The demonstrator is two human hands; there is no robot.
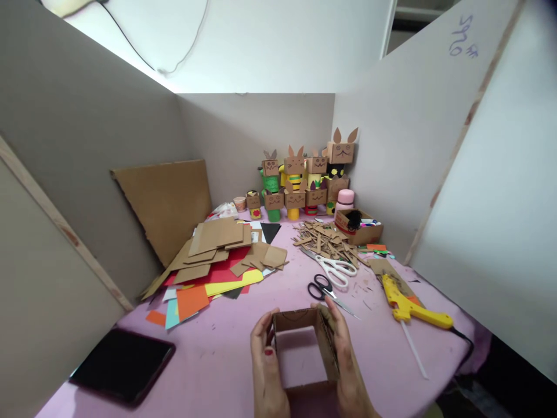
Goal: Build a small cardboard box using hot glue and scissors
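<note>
A square cardboard frame [300, 317], open through its middle so that the pink tablecloth shows, is held between my two hands at the bottom centre. My left hand [268, 366] wraps the frame's left side, its thumb with a red nail lying along the near part. On the right side, my right hand [346, 360] presses against the outer wall with its fingers at the far corner. Beyond the frame lie black-handled scissors [322, 286] and larger white-handled scissors [337, 268].
Cardboard sheets [217, 235] and coloured paper [192, 302] lie at left, behind a black tablet [124, 364]. A yellow glue gun [407, 307] rests at right. Cardboard strips [324, 238], a box [363, 233] and several animal-faced figures [295, 200] stand farther back. Grey panels surround the table.
</note>
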